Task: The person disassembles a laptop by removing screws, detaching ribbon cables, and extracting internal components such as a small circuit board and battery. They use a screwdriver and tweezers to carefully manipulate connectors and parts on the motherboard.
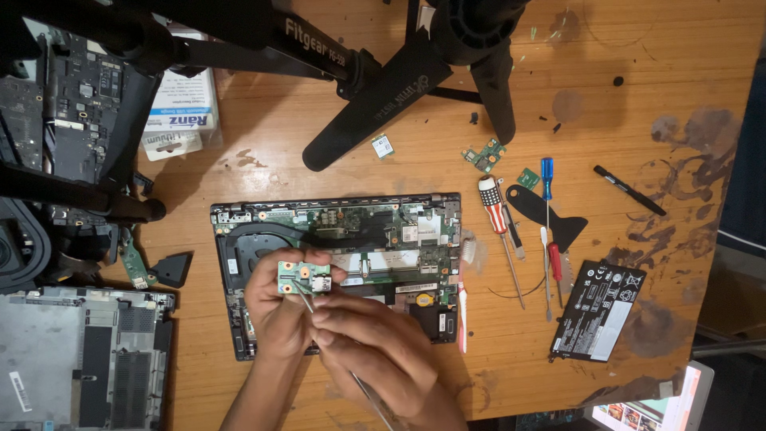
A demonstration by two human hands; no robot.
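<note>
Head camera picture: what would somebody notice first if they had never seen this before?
Probably the opened laptop in the middle of the wooden table, its green insides showing. Right over it, the left hand holds up a small green circuit board while the right hand touches it with a thin metal tool. To the right lie screwdrivers and a flat black battery.

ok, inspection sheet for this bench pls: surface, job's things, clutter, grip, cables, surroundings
Surface: wooden table, stained at the right.
Job's things: small green circuit board held over the opened laptop; thin metal tool touching the board.
Clutter: screwdrivers, toothbrush, black battery, black pen, small loose boards.
Grip: left hand holds the board; right hand holds the tool.
Cables: nothing seen.
Surroundings: tripod legs overhead, grey laptop cover at left.
</note>
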